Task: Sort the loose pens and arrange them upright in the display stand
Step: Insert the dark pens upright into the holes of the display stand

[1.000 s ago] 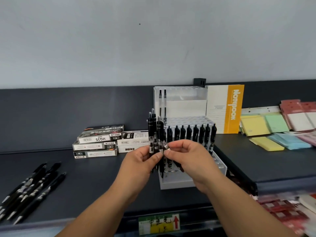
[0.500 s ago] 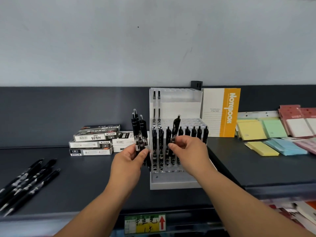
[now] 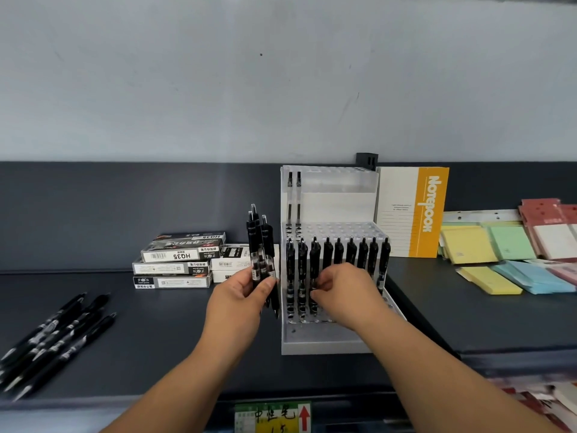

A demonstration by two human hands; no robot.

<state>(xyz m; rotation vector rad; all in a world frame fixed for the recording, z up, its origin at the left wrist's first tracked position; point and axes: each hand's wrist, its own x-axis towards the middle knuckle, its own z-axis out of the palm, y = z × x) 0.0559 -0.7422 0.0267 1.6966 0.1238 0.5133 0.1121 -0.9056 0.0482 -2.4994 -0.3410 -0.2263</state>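
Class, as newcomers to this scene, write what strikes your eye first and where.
Centre: a white display stand with a front row of black pens, where the right hand pinches a pen. Just left the left hand holds a bunch of pens upright. Far left lie loose pens.

Stationery laid out on a dark desk (image 3: 131, 339) below a pale wall (image 3: 218, 73)

A stack of pen boxes (image 3: 179, 260) lies at the back left, one marked HQ35. An orange-and-white notebook (image 3: 412, 210) stands upright against the rear panel, under a small black bracket (image 3: 367, 160). To the right lie yellow (image 3: 468, 245), green (image 3: 512, 242) and blue (image 3: 537, 276) note pads, with red-edged packs (image 3: 549, 226) behind. A label with a red arrow (image 3: 273, 417) is on the front edge.
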